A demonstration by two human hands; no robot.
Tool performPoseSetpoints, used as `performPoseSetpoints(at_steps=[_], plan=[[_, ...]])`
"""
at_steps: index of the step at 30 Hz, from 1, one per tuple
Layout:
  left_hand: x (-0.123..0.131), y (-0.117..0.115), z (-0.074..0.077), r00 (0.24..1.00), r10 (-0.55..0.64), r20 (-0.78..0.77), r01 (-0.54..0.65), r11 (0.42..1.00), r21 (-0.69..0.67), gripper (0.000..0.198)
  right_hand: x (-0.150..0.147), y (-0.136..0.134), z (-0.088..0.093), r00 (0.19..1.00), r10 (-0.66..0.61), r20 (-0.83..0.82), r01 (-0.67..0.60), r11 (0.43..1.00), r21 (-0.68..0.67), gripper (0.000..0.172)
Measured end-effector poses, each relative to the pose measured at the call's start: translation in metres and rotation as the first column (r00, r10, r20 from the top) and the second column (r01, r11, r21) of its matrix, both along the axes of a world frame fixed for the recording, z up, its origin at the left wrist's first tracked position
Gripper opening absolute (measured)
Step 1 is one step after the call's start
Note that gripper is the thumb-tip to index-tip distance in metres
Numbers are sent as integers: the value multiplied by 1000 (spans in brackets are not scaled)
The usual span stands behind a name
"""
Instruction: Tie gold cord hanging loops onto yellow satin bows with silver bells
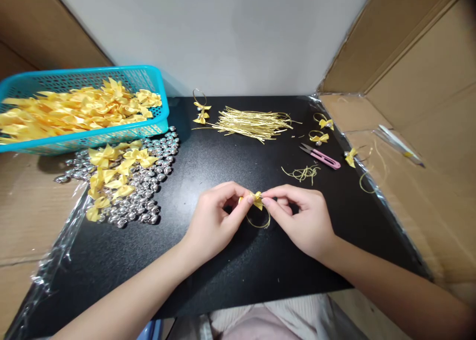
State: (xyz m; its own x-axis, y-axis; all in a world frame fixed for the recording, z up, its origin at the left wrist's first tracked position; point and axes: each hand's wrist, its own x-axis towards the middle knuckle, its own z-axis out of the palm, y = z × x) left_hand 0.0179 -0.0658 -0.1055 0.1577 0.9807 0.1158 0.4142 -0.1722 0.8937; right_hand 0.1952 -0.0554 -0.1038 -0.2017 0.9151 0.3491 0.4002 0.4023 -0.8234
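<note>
Both of my hands meet over the near middle of the black table. A yellow ribbon bow (258,201) sits between them, with a loop of gold cord (259,226) hanging below it. My left hand (219,216) pinches the bow's left side between thumb and forefinger. On the other side, my right hand (300,213) is closed, its thumb and forefinger pinching the gold cord close to the bow. My fingertips hide part of the bow and any knot there.
A blue basket (165,107) of yellow bows stands at the left, silver bells (130,213) and loose bows (139,156) before it. Gold cords (253,123) lie at the back. Pink thread snips (325,158), cord scraps (303,173) and finished-looking bow loops (319,138) lie right.
</note>
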Motion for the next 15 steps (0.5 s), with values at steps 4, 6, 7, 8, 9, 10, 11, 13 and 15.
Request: performPoseSetpoints(at_steps=[4,6,7,8,9,10,11,13,15], plan=[[1,-1,0,1000,13,10,-13,1000,8,16,-1,-1,-2,996,-3,86,-10,988,154,11],[1,-1,0,1000,17,19,-17,1000,7,17,-1,-1,-3,991,3,135,-32,977,211,13],[1,-1,0,1000,18,19,-18,1000,5,17,0,0,-4,988,15,154,-51,971,234,14],[1,-1,0,1000,18,14,-18,1000,2,18,0,0,-4,986,30,166,-73,963,259,16],[1,-1,0,1000,18,3,-18,1000,-3,18,1,1,-4,982,54,179,-104,954,281,16],[0,0,0,1000,15,-14,-15,1000,-9,17,2,1,-3,977,83,195,-140,942,305,17],[0,0,0,999,6,-38,-6,1000,-18,17,3,2,-3,969,112,220,-181,929,323,17],[0,0,1,995,-35,-95,32,999,-32,17,6,4,-2,939,161,304,-264,905,335,16],[-1,1,2,984,-96,-153,92,995,-36,18,8,5,-2,898,189,397,-330,886,325,15]])
